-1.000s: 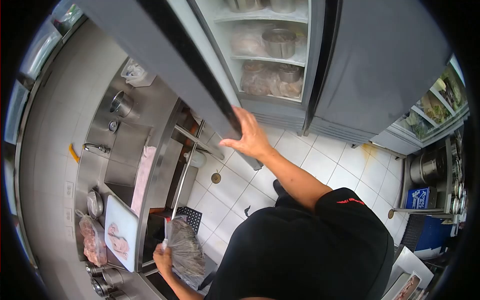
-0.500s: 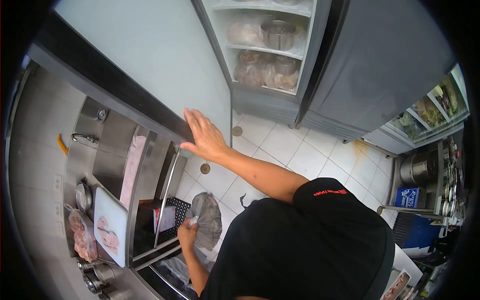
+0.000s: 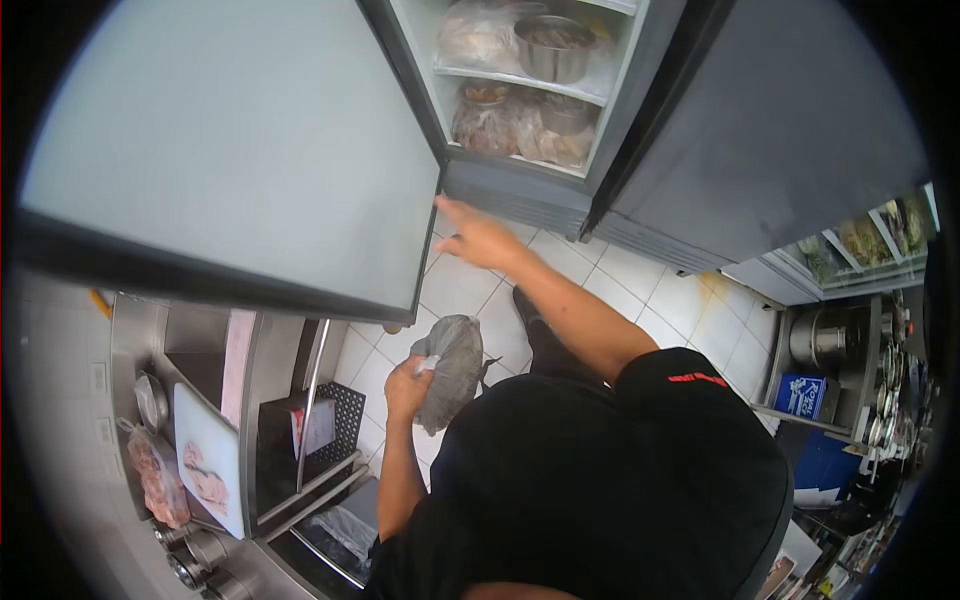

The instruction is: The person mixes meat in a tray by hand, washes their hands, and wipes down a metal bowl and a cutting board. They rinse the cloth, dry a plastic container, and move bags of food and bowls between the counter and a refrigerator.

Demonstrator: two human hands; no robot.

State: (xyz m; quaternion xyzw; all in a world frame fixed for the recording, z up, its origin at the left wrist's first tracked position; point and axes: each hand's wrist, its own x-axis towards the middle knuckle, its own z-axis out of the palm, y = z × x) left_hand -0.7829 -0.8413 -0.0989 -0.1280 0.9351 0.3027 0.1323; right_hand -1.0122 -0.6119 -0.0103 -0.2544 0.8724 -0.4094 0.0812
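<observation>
- Fingers of the left hand (image 3: 406,388) are clamped round the twisted neck of a grey, translucent plastic bag of food (image 3: 453,368), which hangs from the fist above the white tiled floor (image 3: 680,315).
- That bag sits just below the lower corner of the wide, pale grey refrigerator door (image 3: 240,160), which stands swung open, and well below the open refrigerator compartment (image 3: 520,95).
- Right hand (image 3: 478,238) is stretched out with its fingers spread apart and holding nothing; it hovers just beside the door's free edge and near the dark base of the compartment, though whether it touches the door cannot be told.
- Inside the compartment, on white shelves, stand a round steel bowl (image 3: 553,47) and clear bags of pale meat (image 3: 490,125).
- Left of the door's lower edge runs a stainless steel counter (image 3: 262,365); on it lies a white rectangular cutting board (image 3: 208,460) bearing pink raw meat, with a clear bag of more pink meat (image 3: 158,478) just beside the board on its far side from the door.
- Under the counter, near the hanging bag, is a black perforated plastic crate (image 3: 345,425).
- The person's black shirt (image 3: 600,480) fills the foreground below both hands.
</observation>
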